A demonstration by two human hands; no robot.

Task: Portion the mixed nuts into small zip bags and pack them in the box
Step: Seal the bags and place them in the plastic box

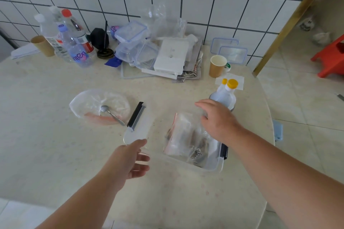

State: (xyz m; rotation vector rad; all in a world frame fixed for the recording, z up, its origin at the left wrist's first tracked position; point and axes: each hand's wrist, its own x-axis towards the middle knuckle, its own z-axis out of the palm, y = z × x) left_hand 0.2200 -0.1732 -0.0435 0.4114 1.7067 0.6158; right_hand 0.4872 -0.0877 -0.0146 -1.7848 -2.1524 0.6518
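A clear plastic box (186, 163) with black latches stands in the middle of the table. Several small zip bags (181, 135) with pink strips lie piled inside it, with dark nuts showing through. My right hand (216, 120) hovers over the bags, its fingers stretched toward the far left, touching thin clear plastic. My left hand (130, 161) lies at the box's near left corner, thumb along the rim and fingers loosely spread. To the left lies a large clear bag (89, 102) holding a metal spoon (111, 114).
A yellow-capped bottle (226, 95) stands just beyond my right hand, with a paper cup (216, 66) behind it. Water bottles (74, 42), stacked clear containers (132, 42) and a white box (171, 57) crowd the tiled back wall. The table edge runs down the right side.
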